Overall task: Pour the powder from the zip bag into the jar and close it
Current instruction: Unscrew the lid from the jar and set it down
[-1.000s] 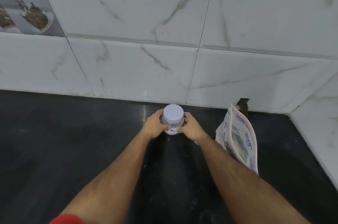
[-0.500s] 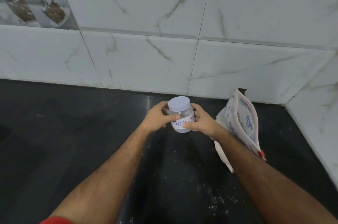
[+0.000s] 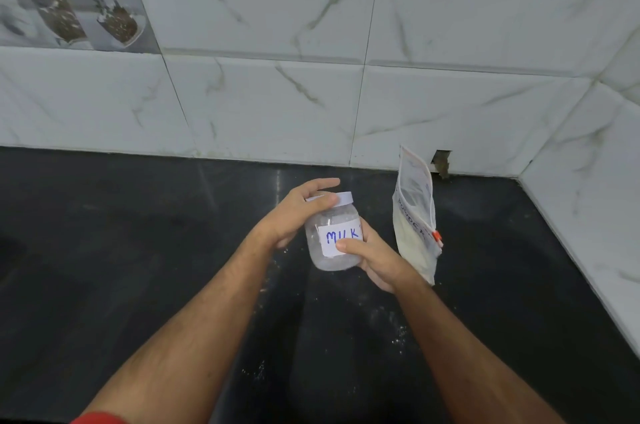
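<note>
The right hand [image 3: 375, 259] clamps the jar [image 3: 335, 236] while left hand [image 3: 294, 215] fingers curl on its lid [image 3: 341, 198], likely to unscrew; the bag [image 3: 415, 215] leans at three o'clock.

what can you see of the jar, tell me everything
The jar is small, clear and plastic-looking, with rounded shoulders and a white lid on top. A white paper label reads MILK in blue handwriting. It is lifted off the black counter and tilted. The right hand holds its body, thumb on the label; the left hand has its fingers curled over the lid. Its contents are unclear.
</note>
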The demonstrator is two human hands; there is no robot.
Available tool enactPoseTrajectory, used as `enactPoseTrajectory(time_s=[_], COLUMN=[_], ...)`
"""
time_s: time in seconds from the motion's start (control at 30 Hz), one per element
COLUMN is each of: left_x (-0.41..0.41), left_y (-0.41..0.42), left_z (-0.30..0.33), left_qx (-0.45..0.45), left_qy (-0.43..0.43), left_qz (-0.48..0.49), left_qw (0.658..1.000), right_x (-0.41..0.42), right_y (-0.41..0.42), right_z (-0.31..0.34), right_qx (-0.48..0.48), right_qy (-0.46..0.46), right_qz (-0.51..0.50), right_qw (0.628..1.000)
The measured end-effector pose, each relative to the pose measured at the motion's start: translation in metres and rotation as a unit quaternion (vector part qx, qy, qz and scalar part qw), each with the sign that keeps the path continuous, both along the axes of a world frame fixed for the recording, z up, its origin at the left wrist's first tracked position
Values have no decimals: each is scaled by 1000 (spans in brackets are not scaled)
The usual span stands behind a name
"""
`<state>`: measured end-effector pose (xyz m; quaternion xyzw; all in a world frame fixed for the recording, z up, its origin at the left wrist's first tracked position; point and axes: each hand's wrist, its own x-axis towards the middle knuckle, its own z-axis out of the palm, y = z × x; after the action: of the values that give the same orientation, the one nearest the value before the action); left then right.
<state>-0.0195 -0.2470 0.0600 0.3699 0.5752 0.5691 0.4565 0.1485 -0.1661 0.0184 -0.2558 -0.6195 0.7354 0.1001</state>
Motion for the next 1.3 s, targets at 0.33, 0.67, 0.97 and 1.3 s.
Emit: enactPoseTrajectory(time_s=[0.33,0.67,0.97,1.3], left_x=[14,12,-1,-14], left_y=[-10,-24,-39,-53], left_z=[2,4,9,16], left_qx=[-2,-7,-10,6], left_qy=[-6,53,55,33], left_qz=[14,60,46,29], left_qw=[1000,997,997,999], right_x=[-3,-20,-21,-16], right_y=[-26,-46,-49,-48], right_z=[10,16,16,15], right_qx=[50,213,211,221], right_qy=[-8,-64,-59,-86], right_qz=[-53,-135,-80,-98], right_qw=[997,966,972,967])
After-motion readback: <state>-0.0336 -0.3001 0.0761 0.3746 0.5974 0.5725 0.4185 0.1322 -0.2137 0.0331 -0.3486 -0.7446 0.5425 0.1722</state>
